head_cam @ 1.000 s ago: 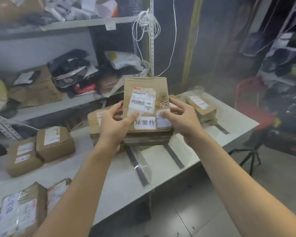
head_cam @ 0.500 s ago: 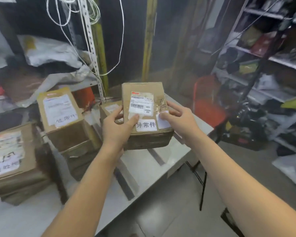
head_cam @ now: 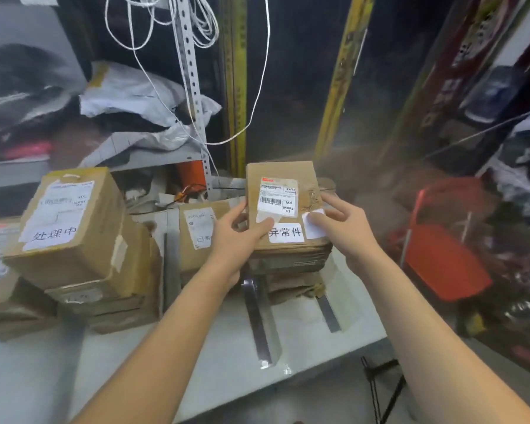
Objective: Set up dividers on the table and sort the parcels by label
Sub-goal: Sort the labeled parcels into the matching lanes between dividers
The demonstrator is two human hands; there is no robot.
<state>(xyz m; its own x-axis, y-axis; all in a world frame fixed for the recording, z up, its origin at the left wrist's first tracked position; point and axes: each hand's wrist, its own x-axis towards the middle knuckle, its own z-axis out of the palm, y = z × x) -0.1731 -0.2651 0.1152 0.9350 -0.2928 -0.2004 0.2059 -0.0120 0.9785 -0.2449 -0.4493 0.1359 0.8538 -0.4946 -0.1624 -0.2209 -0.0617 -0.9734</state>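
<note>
head view: the left hand (head_cam: 239, 237) and right hand (head_cam: 346, 231) hold a flat brown parcel (head_cam: 283, 191) between them, above the far right end of the table (head_cam: 196, 362). the left fingers (head_cam: 237, 211) curl round the parcel's left edge, with the thumb clamped on its top face. the right thumb presses a small white sticker (head_cam: 314, 224) on the top face, and the right fingers lie spread along the right edge. a printed label (head_cam: 286, 232) on the near edge of the parcel reads 异常件, and above it sits a barcode label (head_cam: 277, 197).

directly below the parcel is a bay between two clear dividers (head_cam: 257, 319) (head_cam: 329, 313) that stand on the table. it holds a crumpled brown parcel (head_cam: 294, 286). whether the held parcel rests on that one i cannot tell.

left of the parcel, the next bay holds a box (head_cam: 199, 231) whose label is partly hidden by the left hand. further left, past a third divider (head_cam: 166, 270), stands a stack of boxes (head_cam: 104, 295). the top box (head_cam: 71, 221) sits tilted and is marked 处理中.

right of the parcel, off the table, is a red chair (head_cam: 441, 255).
</note>
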